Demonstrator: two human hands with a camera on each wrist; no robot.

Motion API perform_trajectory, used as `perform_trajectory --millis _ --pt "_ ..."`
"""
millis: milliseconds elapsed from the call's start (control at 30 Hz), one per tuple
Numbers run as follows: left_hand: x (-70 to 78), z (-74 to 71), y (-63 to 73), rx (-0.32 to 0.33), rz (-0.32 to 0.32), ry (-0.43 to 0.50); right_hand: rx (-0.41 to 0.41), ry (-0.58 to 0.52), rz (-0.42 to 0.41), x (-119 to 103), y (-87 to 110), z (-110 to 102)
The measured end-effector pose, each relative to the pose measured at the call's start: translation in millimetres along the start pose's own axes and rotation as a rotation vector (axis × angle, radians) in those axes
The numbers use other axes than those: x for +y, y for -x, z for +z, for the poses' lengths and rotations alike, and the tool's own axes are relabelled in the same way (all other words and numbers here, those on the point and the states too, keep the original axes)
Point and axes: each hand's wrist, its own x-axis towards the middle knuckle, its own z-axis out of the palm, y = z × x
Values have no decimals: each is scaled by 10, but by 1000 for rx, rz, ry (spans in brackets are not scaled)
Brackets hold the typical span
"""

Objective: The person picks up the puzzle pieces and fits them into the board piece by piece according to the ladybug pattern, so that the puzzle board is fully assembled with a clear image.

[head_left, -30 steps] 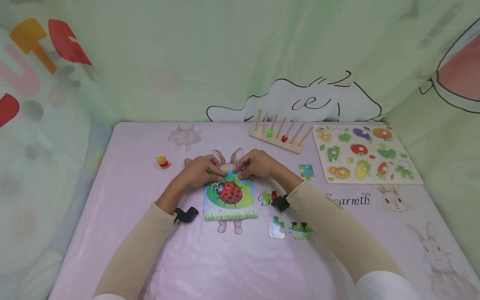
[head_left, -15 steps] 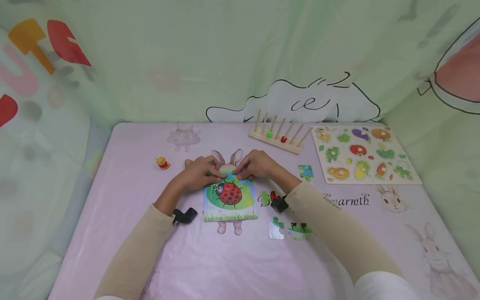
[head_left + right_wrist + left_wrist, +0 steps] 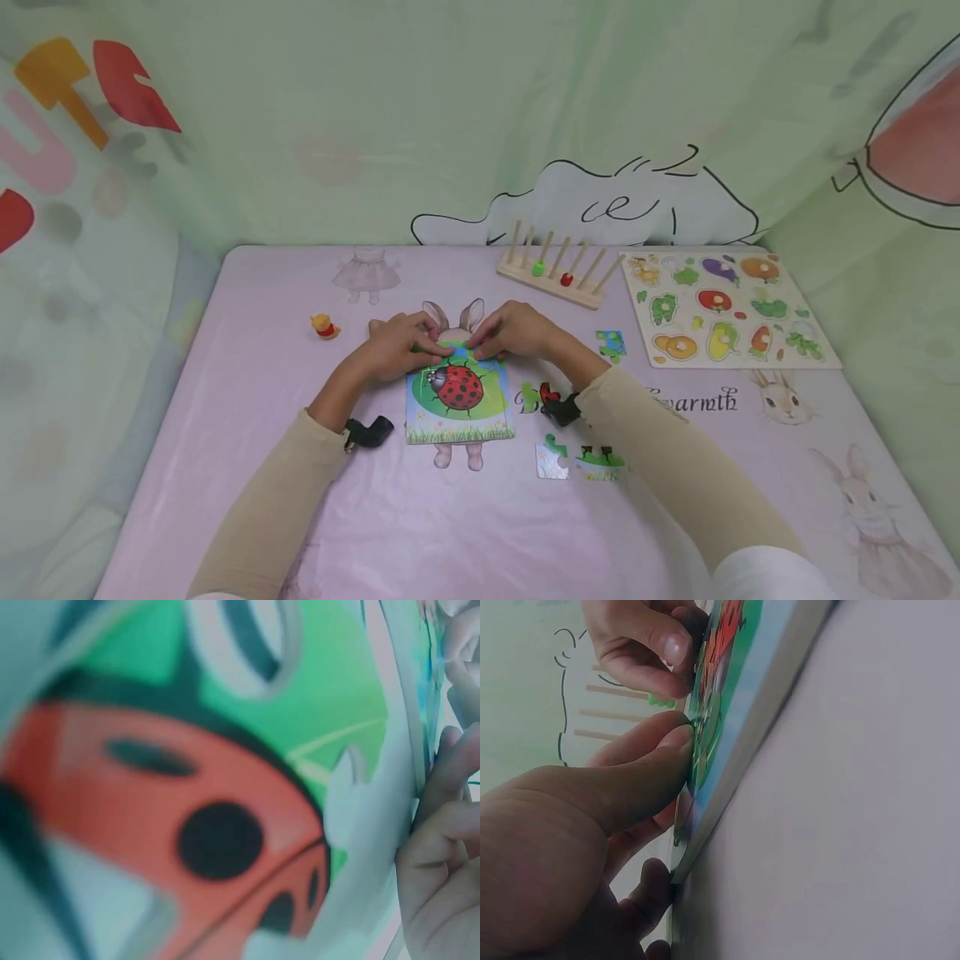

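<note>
Forearms angled inward, left hand near right hand, fingertips on ladybug puzzle

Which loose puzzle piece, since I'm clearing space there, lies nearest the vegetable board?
The blue-and-green piece, left of the vegetable board; the other visible loose pieces lie farther from it, nearer the person.

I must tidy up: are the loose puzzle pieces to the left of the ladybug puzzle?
No, the head view shows the loose pieces to the right of the ladybug puzzle.

Play area, cartoon-print curtain, rabbit-print tablecloth, wooden vegetable puzzle
</note>
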Motion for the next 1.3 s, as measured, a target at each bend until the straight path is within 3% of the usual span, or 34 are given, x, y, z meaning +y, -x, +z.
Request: perform_trajectory --millis 533,967,1133,1300 --pt "10 -8 -11 -7 23 -55 64 -1 8 163 410 -255" --pt "13 9 -8 -2 20 -26 260 250 -19 426 847 -541" --pt "10 9 -3 -2 14 -33 334 340 -50 565 933 -589" --pt "10 9 1 1 7 -27 374 409 -22 704 997 -615"
